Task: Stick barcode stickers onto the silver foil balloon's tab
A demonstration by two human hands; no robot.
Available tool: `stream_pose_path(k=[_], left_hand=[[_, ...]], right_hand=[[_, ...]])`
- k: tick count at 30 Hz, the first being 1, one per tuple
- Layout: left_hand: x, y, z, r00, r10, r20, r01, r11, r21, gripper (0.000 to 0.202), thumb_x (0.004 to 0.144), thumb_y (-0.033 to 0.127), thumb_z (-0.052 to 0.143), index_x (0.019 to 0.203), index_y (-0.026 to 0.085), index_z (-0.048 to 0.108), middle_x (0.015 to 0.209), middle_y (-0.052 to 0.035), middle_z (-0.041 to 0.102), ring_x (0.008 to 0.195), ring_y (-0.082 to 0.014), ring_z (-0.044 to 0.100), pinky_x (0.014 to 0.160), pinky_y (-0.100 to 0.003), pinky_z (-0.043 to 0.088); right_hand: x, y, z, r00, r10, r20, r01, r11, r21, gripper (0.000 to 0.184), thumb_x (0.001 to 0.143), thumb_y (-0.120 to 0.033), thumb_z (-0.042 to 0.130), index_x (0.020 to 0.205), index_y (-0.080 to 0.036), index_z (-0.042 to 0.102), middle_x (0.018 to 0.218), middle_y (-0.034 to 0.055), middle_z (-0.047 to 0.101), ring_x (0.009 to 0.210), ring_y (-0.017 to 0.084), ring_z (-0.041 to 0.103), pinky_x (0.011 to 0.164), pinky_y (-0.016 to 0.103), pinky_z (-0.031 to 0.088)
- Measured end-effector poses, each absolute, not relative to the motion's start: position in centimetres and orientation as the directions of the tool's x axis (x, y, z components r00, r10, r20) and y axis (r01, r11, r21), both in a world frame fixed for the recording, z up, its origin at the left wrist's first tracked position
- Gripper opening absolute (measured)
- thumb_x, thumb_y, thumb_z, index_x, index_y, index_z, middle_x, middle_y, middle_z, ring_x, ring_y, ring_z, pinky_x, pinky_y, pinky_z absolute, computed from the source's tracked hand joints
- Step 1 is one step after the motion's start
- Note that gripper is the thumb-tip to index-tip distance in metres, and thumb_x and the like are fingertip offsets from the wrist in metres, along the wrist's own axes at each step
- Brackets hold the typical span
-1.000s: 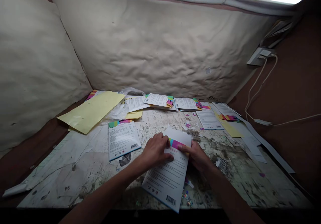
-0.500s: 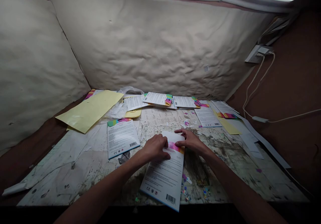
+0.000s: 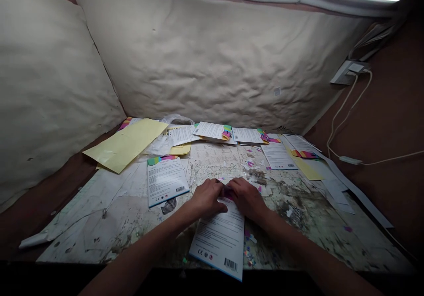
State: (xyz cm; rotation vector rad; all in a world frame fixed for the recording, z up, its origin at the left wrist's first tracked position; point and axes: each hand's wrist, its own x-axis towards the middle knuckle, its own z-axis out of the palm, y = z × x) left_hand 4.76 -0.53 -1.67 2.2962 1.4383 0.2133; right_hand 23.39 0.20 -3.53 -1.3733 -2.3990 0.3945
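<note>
So the barcoded paper card point(image 3: 218, 240) is lying on the counter point(image 3: 99, 229) right in front of you, and your left hand point(image 3: 207, 198) and right hand point(image 3: 247, 198) are both on its top end, fingers clenched on it, nearly touching. Another barcoded card point(image 3: 167, 181) sits just left, and a yellow sheet point(image 3: 124, 145) lies farther back.

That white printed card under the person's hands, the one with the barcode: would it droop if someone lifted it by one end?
The white printed card probably wouldn't droop much: its barcode end seems to reach past the edge of the table yet looks straight. It's likely light, being thin and flat. Its smooth-looking printed face might also slip easily.
</note>
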Motion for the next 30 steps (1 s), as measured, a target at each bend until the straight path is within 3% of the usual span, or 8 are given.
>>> stream_pose_path(k=[4,9,12,17,20,25,30], left_hand=[[4.7,-1.9,-2.0,0.434,0.899,-0.053,0.824,-0.373,0.426,0.03,0.071,0.042,0.071,0.091,0.023,0.059,0.099,-0.0034,0.06,0.096,-0.0238,0.054,0.074,-0.031,0.042],[4.9,-3.0,-2.4,0.396,0.918,-0.031,0.844,-0.35,0.406,0.027,0.075,0.039,0.069,0.093,0.022,0.057,0.097,-0.003,0.062,0.092,-0.0228,0.057,0.073,-0.031,0.041],[4.9,-3.3,-2.6,0.379,0.925,-0.042,0.844,-0.327,0.424,0.025,0.076,0.038,0.068,0.093,0.024,0.056,0.094,-0.0002,0.064,0.087,-0.021,0.059,0.067,-0.03,0.04],[4.9,-3.7,-2.9,0.353,0.934,-0.052,0.858,-0.301,0.416,0.025,0.076,0.039,0.068,0.092,0.025,0.055,0.091,0.002,0.066,0.082,-0.0202,0.061,0.063,-0.029,0.036],[4.9,-3.9,-3.3,0.342,0.938,-0.045,0.863,-0.295,0.409,0.023,0.078,0.038,0.068,0.091,0.025,0.055,0.09,0.0018,0.066,0.08,-0.0192,0.06,0.063,-0.028,0.036],[5.1,-4.7,-3.0,0.353,0.936,-0.006,0.857,-0.321,0.404,0.022,0.082,0.036,0.066,0.097,0.024,0.055,0.093,0.0001,0.064,0.086,-0.0201,0.058,0.07,-0.029,0.04],[4.9,-5.4,-2.7,0.364,0.923,0.124,0.869,-0.384,0.312,0.042,0.082,0.043,0.065,0.12,0.026,0.054,0.127,-0.008,0.052,0.118,-0.028,0.044,0.098,-0.041,0.036]], right_hand=[[24.6,-1.5,-5.8,-0.557,0.76,0.336,0.616,0.649,-0.446,0.032,0.095,-0.018,0.045,0.124,-0.02,0.057,0.121,0.0078,0.063,0.111,0.021,0.053,0.096,0.036,0.046],[26.0,-1.7,-5.2,-0.669,0.686,0.285,0.529,0.709,-0.466,0.044,0.095,-0.025,0.046,0.14,-0.022,0.046,0.141,0.0072,0.05,0.13,0.024,0.042,0.11,0.046,0.035],[26.1,-1.5,-4.5,-0.677,0.693,0.247,0.505,0.682,-0.529,0.043,0.096,-0.026,0.045,0.139,-0.024,0.048,0.141,0.0056,0.05,0.131,0.024,0.042,0.11,0.047,0.033],[25.9,-1.6,-5.1,-0.524,0.801,0.289,0.452,0.549,-0.703,0.028,0.094,-0.027,0.05,0.118,-0.029,0.066,0.122,0.004,0.065,0.115,0.021,0.057,0.1,0.04,0.045],[25.8,-1.9,-5.5,-0.545,0.781,0.305,0.467,0.585,-0.664,0.027,0.094,-0.027,0.052,0.116,-0.029,0.067,0.118,0.0038,0.067,0.112,0.022,0.057,0.097,0.04,0.045],[26.0,-2.2,-5.0,-0.615,0.732,0.292,0.511,0.653,-0.559,0.032,0.094,-0.027,0.049,0.123,-0.026,0.063,0.129,0.0064,0.06,0.116,0.024,0.051,0.1,0.044,0.042],[26.7,-2.5,-4.7,-0.641,0.733,0.226,0.557,0.647,-0.521,0.036,0.091,-0.029,0.055,0.126,-0.029,0.06,0.142,0.0057,0.048,0.125,0.027,0.043,0.106,0.048,0.035]])
